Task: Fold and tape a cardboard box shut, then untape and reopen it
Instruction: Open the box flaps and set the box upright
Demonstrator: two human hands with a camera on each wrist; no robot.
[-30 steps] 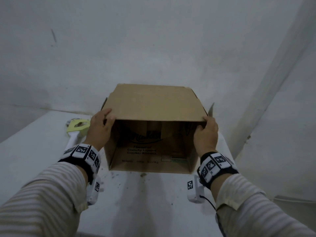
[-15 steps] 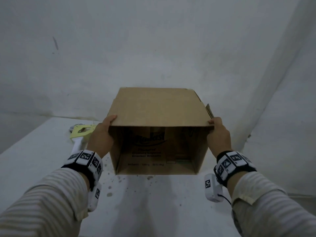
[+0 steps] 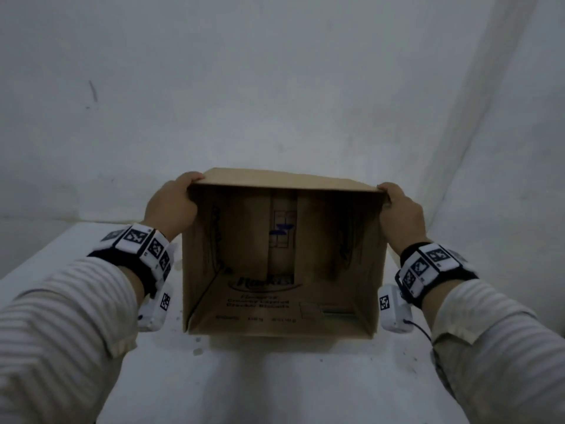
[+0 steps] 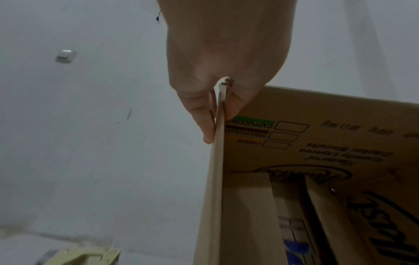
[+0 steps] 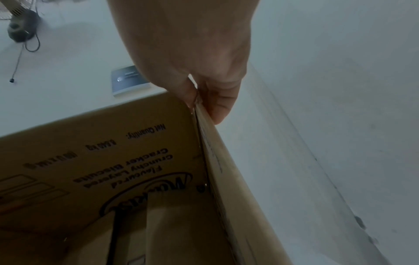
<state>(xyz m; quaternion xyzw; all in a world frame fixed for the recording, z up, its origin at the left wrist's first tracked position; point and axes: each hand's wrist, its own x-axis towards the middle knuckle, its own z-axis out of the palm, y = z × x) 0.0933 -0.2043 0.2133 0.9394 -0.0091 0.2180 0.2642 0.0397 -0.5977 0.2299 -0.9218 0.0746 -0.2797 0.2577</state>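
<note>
Head view, box: the cardboard box [image 3: 282,301] lies on its side on the white table [image 3: 275,381], its open mouth facing the person; printed lettering shows on the inner bottom panel and the far flaps meet down the middle.
Head view, left hand: the left hand [image 3: 171,206] grips the box's upper left corner, fingers curled over the top edge.
Head view, right hand: the right hand [image 3: 400,215] grips the upper right corner the same way.
Head view, wrists: marker bands sit on both wrists above striped sleeves [image 3: 61,325].
Left wrist view, grip: the left hand [image 4: 217,68] pinches the box's side wall [image 4: 215,179], one finger [image 4: 205,122] outside, the thumb inside by a green "CAPPUCCINO" label.
Left wrist view, corner: a pale yellow object [image 4: 90,256] lies on the table below, probably a tape dispenser, too cut off to tell.
Right wrist view, grip: the right hand [image 5: 199,59] pinches the right wall's edge [image 5: 217,148], fingers outside, thumb inside.
Right wrist view, background: a grey wall plate [image 5: 128,80] and a dark corded device [image 5: 21,26] sit beyond the box.
</note>
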